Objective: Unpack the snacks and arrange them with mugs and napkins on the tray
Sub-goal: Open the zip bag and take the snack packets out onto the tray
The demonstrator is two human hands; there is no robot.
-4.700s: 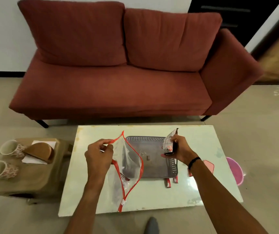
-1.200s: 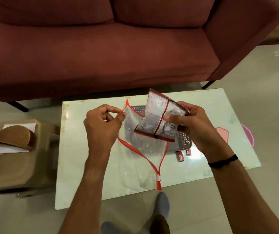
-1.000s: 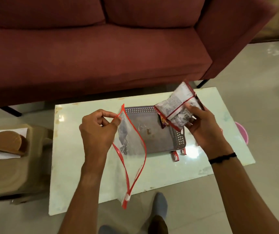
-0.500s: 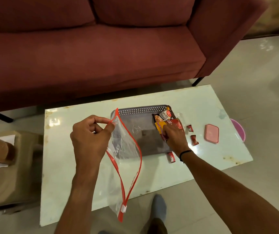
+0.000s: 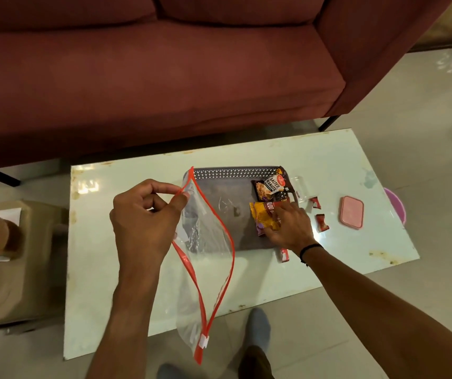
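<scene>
Since half a second ago, right hand (image 5: 287,228) has settled fingers-down on the orange snack packet (image 5: 264,218) at the tray's (image 5: 227,192) 3 o'clock side, beside the salted peanuts packet (image 5: 270,187). Left hand (image 5: 145,217) pinches the zip bag's (image 5: 205,255) rim.

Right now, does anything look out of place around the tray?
Yes. Three small red candies lie on the table, off the tray, by its right edge and near corner, while both snack packets are on it.

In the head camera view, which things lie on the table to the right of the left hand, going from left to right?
Clear zip bag with red edge → grey perforated tray → orange snack packet under the right hand → small red wrapped candy → pink rectangular lid.
</scene>
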